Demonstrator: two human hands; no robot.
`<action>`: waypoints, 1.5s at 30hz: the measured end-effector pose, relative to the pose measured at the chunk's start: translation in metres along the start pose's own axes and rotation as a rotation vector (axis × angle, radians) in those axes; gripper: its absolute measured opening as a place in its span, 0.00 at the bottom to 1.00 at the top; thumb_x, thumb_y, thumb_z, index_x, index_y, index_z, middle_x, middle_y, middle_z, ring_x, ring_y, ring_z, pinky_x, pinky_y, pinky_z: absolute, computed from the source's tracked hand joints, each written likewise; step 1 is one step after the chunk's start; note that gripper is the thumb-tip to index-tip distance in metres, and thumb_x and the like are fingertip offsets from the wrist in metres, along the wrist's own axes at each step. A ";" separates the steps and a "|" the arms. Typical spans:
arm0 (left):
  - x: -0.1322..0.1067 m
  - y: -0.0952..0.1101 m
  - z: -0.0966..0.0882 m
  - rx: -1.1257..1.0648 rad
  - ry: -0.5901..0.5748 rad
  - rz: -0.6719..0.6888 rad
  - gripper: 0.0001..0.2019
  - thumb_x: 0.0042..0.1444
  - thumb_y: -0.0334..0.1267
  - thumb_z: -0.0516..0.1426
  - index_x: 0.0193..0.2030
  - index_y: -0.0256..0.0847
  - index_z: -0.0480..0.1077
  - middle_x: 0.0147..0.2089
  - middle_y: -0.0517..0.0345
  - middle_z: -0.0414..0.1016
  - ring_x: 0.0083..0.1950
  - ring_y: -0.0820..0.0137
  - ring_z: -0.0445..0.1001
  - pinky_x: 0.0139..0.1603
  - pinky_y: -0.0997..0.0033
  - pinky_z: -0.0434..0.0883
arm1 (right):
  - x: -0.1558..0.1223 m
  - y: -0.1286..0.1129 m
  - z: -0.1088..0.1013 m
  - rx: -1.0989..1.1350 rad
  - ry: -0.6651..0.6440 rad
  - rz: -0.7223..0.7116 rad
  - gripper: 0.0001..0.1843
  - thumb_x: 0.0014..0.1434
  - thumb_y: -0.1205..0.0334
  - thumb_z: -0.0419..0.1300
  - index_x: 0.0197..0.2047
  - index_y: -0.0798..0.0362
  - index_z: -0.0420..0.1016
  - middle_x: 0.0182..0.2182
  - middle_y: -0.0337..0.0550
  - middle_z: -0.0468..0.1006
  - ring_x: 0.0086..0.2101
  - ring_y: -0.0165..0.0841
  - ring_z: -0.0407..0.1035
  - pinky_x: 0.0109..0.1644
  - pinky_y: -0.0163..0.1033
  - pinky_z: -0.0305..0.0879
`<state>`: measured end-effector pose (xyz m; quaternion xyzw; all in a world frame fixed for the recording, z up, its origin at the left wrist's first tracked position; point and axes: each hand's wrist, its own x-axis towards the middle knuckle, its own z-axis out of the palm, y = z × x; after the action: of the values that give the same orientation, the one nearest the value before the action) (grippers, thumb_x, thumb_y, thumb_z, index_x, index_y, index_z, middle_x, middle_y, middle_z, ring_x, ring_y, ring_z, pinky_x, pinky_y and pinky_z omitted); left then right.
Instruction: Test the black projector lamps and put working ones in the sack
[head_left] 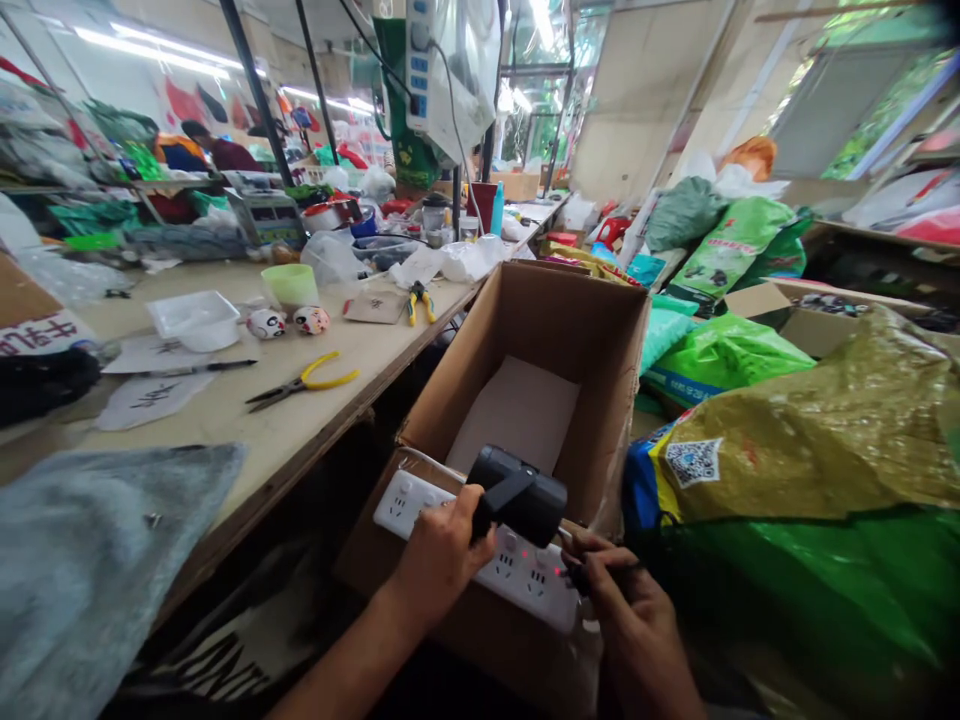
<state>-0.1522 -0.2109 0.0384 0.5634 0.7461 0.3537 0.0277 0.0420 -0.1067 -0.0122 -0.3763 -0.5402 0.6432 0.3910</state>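
My left hand [447, 540] is closed on the bracket of a black cylindrical spotlight [517, 492], held tilted above a white power strip [401, 505]. The strip lies across the near edge of a cardboard box [457, 385], with small red lights glowing at its right part. Over the strip's right end, my right hand [626, 590] pinches a small dark piece, partly hidden by the fingers, so its kind is unclear. A pale sheet of cardboard [517, 410] lies at the bottom of the box.
On the workbench [375, 355] at left are yellow-handled pliers [304, 383], a second pair [420, 302], a white tray [195, 318] and a pale green cup [291, 285]. Large sacks [810, 470] crowd the right side. A person [217, 150] sits far left.
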 end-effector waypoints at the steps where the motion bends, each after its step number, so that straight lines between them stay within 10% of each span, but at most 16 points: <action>1: -0.002 0.002 0.001 0.026 0.000 0.052 0.07 0.55 0.31 0.54 0.41 0.39 0.61 0.28 0.59 0.73 0.29 0.65 0.74 0.29 0.70 0.69 | 0.000 -0.001 -0.001 -0.004 0.025 0.046 0.13 0.52 0.50 0.64 0.36 0.49 0.72 0.43 0.44 0.75 0.41 0.37 0.72 0.41 0.37 0.70; 8: -0.018 0.028 -0.001 0.259 0.048 0.431 0.11 0.53 0.31 0.56 0.43 0.38 0.61 0.27 0.57 0.73 0.24 0.63 0.73 0.23 0.66 0.71 | -0.004 -0.012 -0.006 -0.130 -0.193 -0.043 0.53 0.34 0.41 0.70 0.60 0.52 0.57 0.54 0.52 0.69 0.53 0.48 0.63 0.53 0.46 0.64; 19: -0.028 0.043 -0.006 0.105 0.174 0.314 0.31 0.50 0.42 0.61 0.58 0.36 0.54 0.54 0.33 0.67 0.52 0.50 0.71 0.46 0.53 0.74 | -0.007 0.002 -0.012 -0.093 -0.120 -0.181 0.46 0.29 0.51 0.74 0.52 0.53 0.64 0.46 0.52 0.75 0.45 0.49 0.70 0.47 0.48 0.69; 29: -0.032 0.058 0.005 -0.351 -0.121 0.215 0.66 0.25 0.50 0.72 0.67 0.42 0.36 0.63 0.35 0.58 0.64 0.46 0.59 0.59 0.43 0.63 | -0.024 0.004 -0.021 -0.272 -0.151 -0.200 0.38 0.35 0.57 0.72 0.52 0.54 0.70 0.48 0.52 0.75 0.47 0.50 0.69 0.52 0.51 0.65; 36: -0.029 0.057 0.003 -0.472 -0.201 0.248 0.58 0.30 0.51 0.70 0.67 0.43 0.46 0.66 0.33 0.52 0.66 0.45 0.53 0.61 0.41 0.59 | -0.022 0.002 -0.025 -0.242 -0.175 -0.198 0.34 0.37 0.58 0.71 0.50 0.53 0.73 0.45 0.50 0.77 0.45 0.48 0.70 0.49 0.48 0.68; 45: -0.026 0.052 -0.007 -0.479 -0.197 0.077 0.43 0.33 0.51 0.69 0.57 0.36 0.64 0.53 0.38 0.73 0.53 0.50 0.71 0.55 0.47 0.68 | -0.035 0.005 -0.028 -0.217 -0.156 -0.207 0.40 0.28 0.57 0.72 0.49 0.53 0.73 0.41 0.50 0.79 0.40 0.48 0.73 0.42 0.47 0.70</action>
<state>-0.1027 -0.2306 0.0635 0.6007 0.6127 0.4644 0.2193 0.0811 -0.1276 -0.0184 -0.3078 -0.6709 0.5648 0.3691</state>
